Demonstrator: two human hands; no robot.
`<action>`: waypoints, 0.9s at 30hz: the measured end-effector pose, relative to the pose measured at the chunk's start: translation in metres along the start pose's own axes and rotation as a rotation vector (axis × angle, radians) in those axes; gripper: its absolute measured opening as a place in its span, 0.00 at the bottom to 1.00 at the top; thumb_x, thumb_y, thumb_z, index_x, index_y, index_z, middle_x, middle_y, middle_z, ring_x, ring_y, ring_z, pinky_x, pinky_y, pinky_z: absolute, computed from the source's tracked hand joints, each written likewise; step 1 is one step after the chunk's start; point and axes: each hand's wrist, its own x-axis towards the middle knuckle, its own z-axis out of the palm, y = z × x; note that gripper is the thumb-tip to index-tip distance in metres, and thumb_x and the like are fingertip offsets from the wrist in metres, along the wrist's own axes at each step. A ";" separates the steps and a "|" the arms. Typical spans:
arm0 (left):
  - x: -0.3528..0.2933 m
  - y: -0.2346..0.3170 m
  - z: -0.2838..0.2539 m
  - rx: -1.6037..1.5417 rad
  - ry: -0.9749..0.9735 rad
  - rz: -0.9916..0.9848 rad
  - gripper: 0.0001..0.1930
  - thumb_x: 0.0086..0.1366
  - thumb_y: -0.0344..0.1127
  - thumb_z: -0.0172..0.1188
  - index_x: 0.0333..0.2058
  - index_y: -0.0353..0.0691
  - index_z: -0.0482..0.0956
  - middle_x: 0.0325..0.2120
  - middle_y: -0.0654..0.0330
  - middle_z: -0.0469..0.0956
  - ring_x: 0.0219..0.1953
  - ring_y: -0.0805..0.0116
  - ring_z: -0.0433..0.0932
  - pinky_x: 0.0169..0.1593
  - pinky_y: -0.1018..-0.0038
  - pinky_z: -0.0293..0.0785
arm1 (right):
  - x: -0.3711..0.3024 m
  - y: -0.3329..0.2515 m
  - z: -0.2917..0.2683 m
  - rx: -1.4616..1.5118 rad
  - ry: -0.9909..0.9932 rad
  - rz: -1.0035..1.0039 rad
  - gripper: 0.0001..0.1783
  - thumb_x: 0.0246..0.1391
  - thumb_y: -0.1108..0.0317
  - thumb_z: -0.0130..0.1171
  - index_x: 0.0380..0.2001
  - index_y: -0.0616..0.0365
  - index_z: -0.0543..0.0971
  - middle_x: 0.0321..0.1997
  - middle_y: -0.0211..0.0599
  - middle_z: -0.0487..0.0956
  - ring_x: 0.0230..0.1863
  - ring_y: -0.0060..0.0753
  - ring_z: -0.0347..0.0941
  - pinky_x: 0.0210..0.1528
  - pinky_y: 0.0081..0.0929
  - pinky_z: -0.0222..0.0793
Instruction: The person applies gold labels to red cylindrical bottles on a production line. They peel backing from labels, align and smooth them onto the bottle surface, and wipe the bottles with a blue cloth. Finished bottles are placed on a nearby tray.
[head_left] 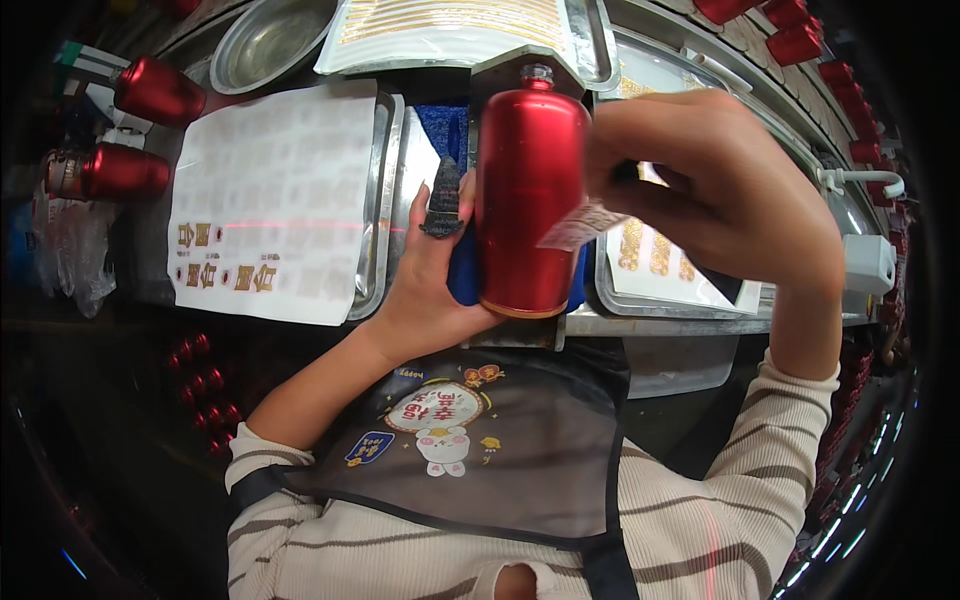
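Observation:
A glossy red bottle (pixel 532 190) with a bare narrow neck stands upright before me on a dark holder, its base toward me. At its left side is my left hand (pixel 425 285), thumb by the base, fingers closed around a small dark flat piece (pixel 443 200) with faint marks on it. My right hand (pixel 700 185), blurred by motion, is bent at the bottle's right side. From its pinched fingertips a small thin printed decal (pixel 585 226) hangs against the bottle's lower right side; whether it sticks there I cannot tell.
A white decal sheet (pixel 285 265) with gold characters lies on a metal tray at left. Another sheet with gold prints (pixel 655 250) lies at right. Behind are a metal bowl (pixel 270 45) and a gold-striped sheet (pixel 450 30). Red bottles (pixel 125 172) stand at far left.

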 end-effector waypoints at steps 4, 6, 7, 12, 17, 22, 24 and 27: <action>0.012 0.020 -0.009 -0.444 0.067 -0.095 0.50 0.54 0.51 0.75 0.64 0.28 0.56 0.66 0.44 0.61 0.64 0.60 0.67 0.67 0.62 0.59 | 0.025 0.011 0.019 -0.185 -0.032 0.025 0.13 0.46 0.76 0.66 0.37 0.59 0.76 0.31 0.43 0.80 0.34 0.53 0.77 0.34 0.42 0.71; 0.027 0.027 -0.005 -0.498 0.193 -0.175 0.40 0.57 0.44 0.74 0.58 0.26 0.62 0.59 0.45 0.70 0.58 0.66 0.72 0.58 0.70 0.72 | 0.027 0.016 0.021 -0.166 -0.023 0.048 0.13 0.47 0.74 0.66 0.36 0.58 0.75 0.30 0.44 0.80 0.34 0.53 0.78 0.34 0.42 0.71; 0.036 0.032 -0.001 -0.524 0.212 -0.174 0.38 0.58 0.42 0.73 0.58 0.26 0.63 0.58 0.45 0.71 0.57 0.66 0.73 0.59 0.70 0.71 | 0.026 0.017 0.020 -0.178 0.023 0.077 0.12 0.47 0.74 0.66 0.36 0.58 0.75 0.30 0.44 0.80 0.34 0.53 0.77 0.34 0.42 0.71; 0.048 0.043 0.006 -0.593 0.230 -0.136 0.26 0.65 0.33 0.66 0.55 0.27 0.64 0.57 0.45 0.72 0.59 0.63 0.72 0.64 0.67 0.66 | -0.003 0.013 0.042 -0.168 0.428 0.370 0.09 0.55 0.76 0.60 0.40 0.60 0.74 0.27 0.42 0.78 0.25 0.40 0.73 0.27 0.32 0.66; 0.037 0.033 0.007 -0.760 0.239 -0.127 0.34 0.65 0.33 0.66 0.62 0.24 0.59 0.60 0.44 0.70 0.62 0.63 0.70 0.65 0.67 0.64 | -0.038 -0.017 0.097 0.695 0.608 0.804 0.23 0.55 0.65 0.69 0.46 0.63 0.70 0.29 0.31 0.76 0.21 0.11 0.66 0.21 0.18 0.60; 0.041 0.035 0.004 -0.705 0.193 -0.175 0.28 0.65 0.30 0.64 0.58 0.27 0.61 0.63 0.44 0.66 0.64 0.62 0.68 0.66 0.65 0.64 | -0.033 -0.023 0.115 0.752 0.711 0.803 0.27 0.52 0.68 0.71 0.49 0.63 0.67 0.41 0.35 0.75 0.20 0.04 0.62 0.18 0.10 0.54; 0.040 0.036 0.004 -0.718 0.196 -0.181 0.27 0.65 0.29 0.63 0.58 0.29 0.61 0.63 0.44 0.65 0.64 0.61 0.67 0.66 0.64 0.64 | -0.034 -0.022 0.115 0.752 0.704 0.796 0.28 0.51 0.68 0.72 0.49 0.63 0.67 0.42 0.36 0.75 0.19 0.04 0.62 0.18 0.10 0.53; 0.041 0.037 0.004 -0.726 0.198 -0.183 0.31 0.64 0.28 0.63 0.62 0.29 0.60 0.63 0.45 0.65 0.64 0.62 0.67 0.66 0.65 0.64 | -0.036 -0.021 0.114 0.748 0.697 0.801 0.28 0.51 0.69 0.72 0.49 0.63 0.67 0.41 0.35 0.75 0.19 0.04 0.61 0.18 0.10 0.53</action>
